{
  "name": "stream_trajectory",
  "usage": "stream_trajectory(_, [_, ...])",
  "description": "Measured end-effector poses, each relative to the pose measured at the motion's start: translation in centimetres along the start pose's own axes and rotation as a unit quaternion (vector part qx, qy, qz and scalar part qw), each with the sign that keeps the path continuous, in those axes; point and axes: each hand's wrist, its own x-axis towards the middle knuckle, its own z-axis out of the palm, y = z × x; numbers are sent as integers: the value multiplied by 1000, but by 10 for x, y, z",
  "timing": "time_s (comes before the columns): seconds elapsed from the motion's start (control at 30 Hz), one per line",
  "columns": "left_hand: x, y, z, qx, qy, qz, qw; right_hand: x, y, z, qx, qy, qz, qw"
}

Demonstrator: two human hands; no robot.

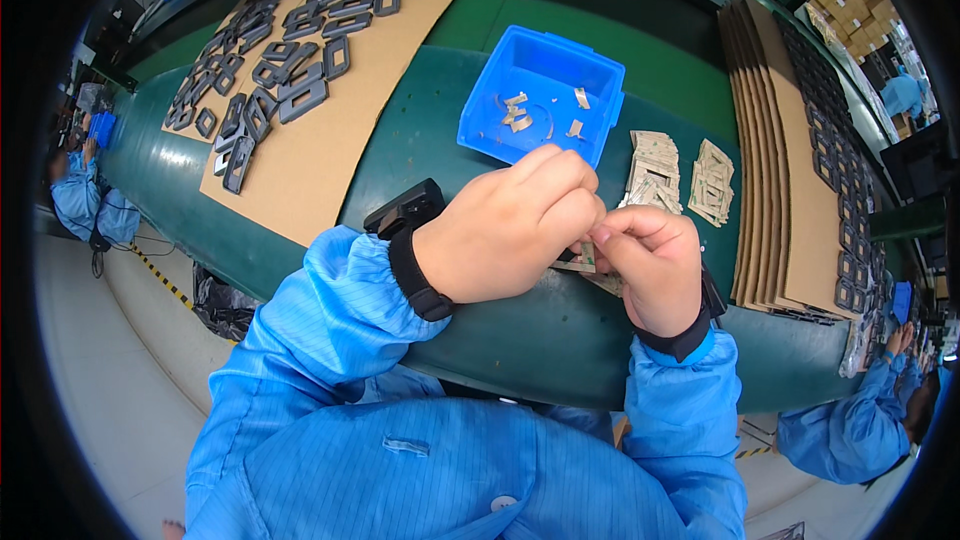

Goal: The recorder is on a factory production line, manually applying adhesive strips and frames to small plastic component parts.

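My left hand [510, 225] and my right hand [655, 265] meet over the green table's [440, 130] near edge, both pinching a small pale flat piece [580, 260] between the fingertips. Most of that piece is hidden by my fingers. A black frame part [405, 208] lies just behind my left wrist. Beyond my hands stands a blue plastic bin [540, 90] holding several peeled strips. Two stacks of pale flat pieces [655, 170] lie right of the bin, close behind my right hand.
A cardboard sheet [330, 130] at the left carries several dark rectangular frames. Stacked cardboard sheets [785, 160] with more dark frames stand at the right. Other people in blue coats sit at the far left [85, 195] and lower right [860, 425].
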Motion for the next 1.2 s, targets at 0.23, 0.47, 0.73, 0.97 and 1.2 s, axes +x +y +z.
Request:
stream_trajectory(0.23, [-2,0,3,-15,-6,-5,1000,0,-7,-4,-45,23,45,998])
stream_trajectory(0.47, [1,-8,-9,-6,81,15,997,4,0,-14,48,76,-25,996])
stream_trajectory(0.73, [3,-37,-24,117,103,-172,973,6,-4,-15,53,138,-76,986])
stream_trajectory(0.97, [6,-10,-19,-315,55,-349,881,2,0,-5,29,127,-64,989])
stream_trajectory(1.2, [2,-8,-18,-308,-10,-313,899,3,-4,-2,-64,41,-119,990])
